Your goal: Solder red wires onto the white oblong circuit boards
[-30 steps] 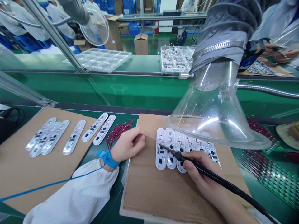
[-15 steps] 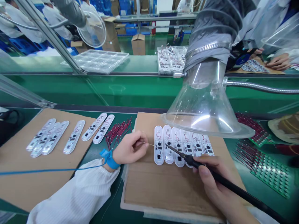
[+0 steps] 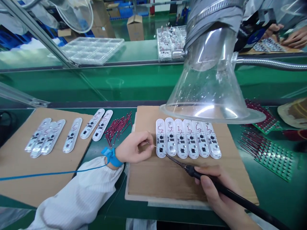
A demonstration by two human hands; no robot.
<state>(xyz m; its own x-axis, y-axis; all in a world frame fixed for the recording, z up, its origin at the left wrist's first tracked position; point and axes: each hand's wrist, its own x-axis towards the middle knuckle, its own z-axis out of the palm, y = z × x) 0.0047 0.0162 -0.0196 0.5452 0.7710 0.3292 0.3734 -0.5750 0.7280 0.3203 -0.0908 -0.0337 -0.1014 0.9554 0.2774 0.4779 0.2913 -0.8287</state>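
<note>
My left hand [image 3: 134, 147] is closed in a pinch on a thin solder wire [image 3: 151, 144], whose end reaches the bottom of the leftmost white circuit board [image 3: 160, 142]. My right hand [image 3: 219, 195] grips a black soldering iron [image 3: 203, 177], its tip touching that same board's lower end. Several white oblong boards [image 3: 189, 139] lie side by side on a cardboard sheet [image 3: 168, 182]. A blue wrist strap [image 3: 110, 156] with a blue cord sits on my left wrist.
A clear fume-extraction funnel [image 3: 211, 86] hangs over the boards. More boards [image 3: 55, 135] lie on the left cardboard, with red wire pieces [image 3: 118, 127] beside them. Green component panels [image 3: 275, 158] sit right. Plastic trays [image 3: 91, 51] and a co-worker's hands [image 3: 296, 38] lie beyond the green conveyor.
The iron tip moved from the second board's middle down to the lower end of the leftmost board. My left hand followed with the solder wire. The view tilted downward.
</note>
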